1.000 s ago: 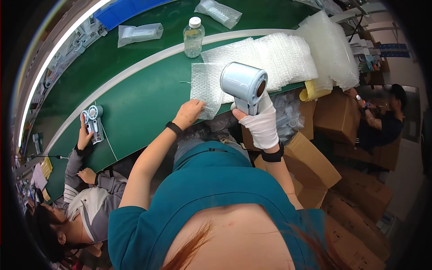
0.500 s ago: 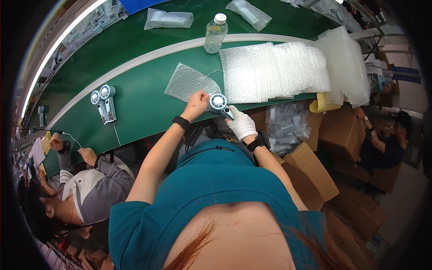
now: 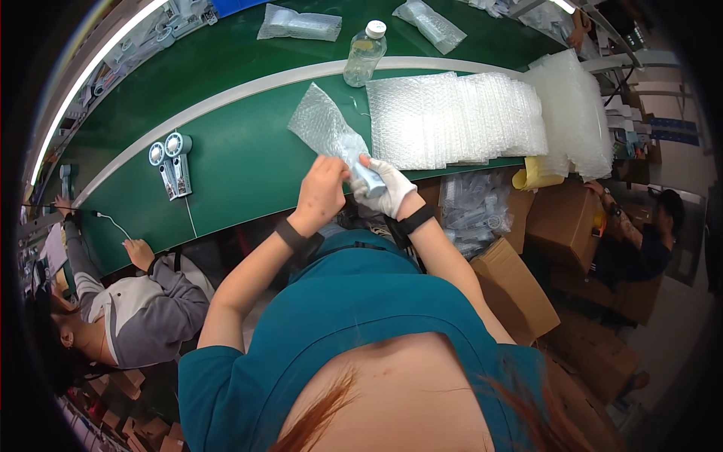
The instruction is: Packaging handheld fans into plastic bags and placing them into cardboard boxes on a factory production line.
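Note:
A light blue handheld fan (image 3: 373, 187) is partly inside a clear bubble-wrap bag (image 3: 318, 119), its handle end sticking out toward me. My right hand (image 3: 392, 190), in a white glove, is wrapped round the fan and the near part of the bag. Bare and with curled fingers, my left hand (image 3: 322, 194) pinches the bag's near left edge. The bag's far end points away over the green table. Two more light blue handheld fans (image 3: 175, 162) lie side by side on the table to the left.
A spread stack of bubble-wrap bags (image 3: 444, 120) lies to the right. Beyond it stands a clear bottle (image 3: 365, 54) with a white cap. Wrapped packs (image 3: 300, 24) rest on the far green surface. A cardboard box (image 3: 516, 290) stands at lower right. Co-workers are at left and right.
The fan, bare before with its head showing, is now mostly inside the bubble-wrap bag. My right hand has moved left round it, and the bag has lifted and narrowed.

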The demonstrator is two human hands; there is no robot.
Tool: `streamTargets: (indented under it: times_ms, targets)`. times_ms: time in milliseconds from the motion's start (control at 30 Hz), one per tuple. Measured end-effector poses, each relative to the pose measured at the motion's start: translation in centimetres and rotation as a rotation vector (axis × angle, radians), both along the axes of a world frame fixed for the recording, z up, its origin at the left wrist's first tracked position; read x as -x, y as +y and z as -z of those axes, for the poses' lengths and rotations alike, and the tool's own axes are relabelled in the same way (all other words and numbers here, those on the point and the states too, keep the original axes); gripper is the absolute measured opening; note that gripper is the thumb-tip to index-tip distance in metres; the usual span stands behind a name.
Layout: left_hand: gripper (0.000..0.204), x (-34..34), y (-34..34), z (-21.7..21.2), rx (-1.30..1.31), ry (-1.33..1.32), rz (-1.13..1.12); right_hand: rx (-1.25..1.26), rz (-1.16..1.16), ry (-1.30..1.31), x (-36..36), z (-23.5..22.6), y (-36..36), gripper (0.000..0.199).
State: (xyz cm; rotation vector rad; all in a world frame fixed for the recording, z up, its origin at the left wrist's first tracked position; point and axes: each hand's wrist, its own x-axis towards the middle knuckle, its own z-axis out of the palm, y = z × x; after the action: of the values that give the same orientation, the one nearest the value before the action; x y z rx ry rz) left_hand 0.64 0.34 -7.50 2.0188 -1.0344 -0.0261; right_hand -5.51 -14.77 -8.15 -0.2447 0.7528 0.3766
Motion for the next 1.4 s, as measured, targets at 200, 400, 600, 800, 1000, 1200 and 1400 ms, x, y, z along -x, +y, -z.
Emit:
streamTargets:
  times_ms: [200, 400, 600, 800, 1000, 1200, 1400]
  targets:
    - [0.005, -1.8, 1.2, 0.1, 0.071, 0.167, -0.296, 0.033, 0.195, -0.438, -1.8, 2.4, 0.6, 0.038]
    - [0.005, -1.9, 3.7, 1.1, 0.119, 0.161, -0.368, 0.366, 0.07, -0.532, -4.3, 2.0, 5.4, 0.051]
    - [0.007, -3.6, 9.7, 1.9, 0.106, 0.175, -0.339, 1.436, -0.819, -0.389, -7.9, 3.4, 10.7, 0.076]
    - [0.022, -8.2, 16.5, 4.9, -0.271, 0.0, -0.61, 1.788, -0.682, -0.778, -17.6, 7.7, 15.8, 0.086]
    - [0.059, -14.0, 21.3, 7.9, -0.586, -0.167, -0.976, 1.57, -0.564, -0.681, -27.7, 2.8, 17.9, 0.07]
    - [0.033, -15.9, 21.6, 8.9, 0.54, 1.013, -0.635, 1.064, -0.714, -0.729, -17.5, 3.5, 14.0, 0.053]
    - [0.042, -10.7, 14.8, 3.7, 0.679, 1.148, -0.248, 0.903, -0.564, -0.376, -7.2, 3.6, 8.1, 0.052]
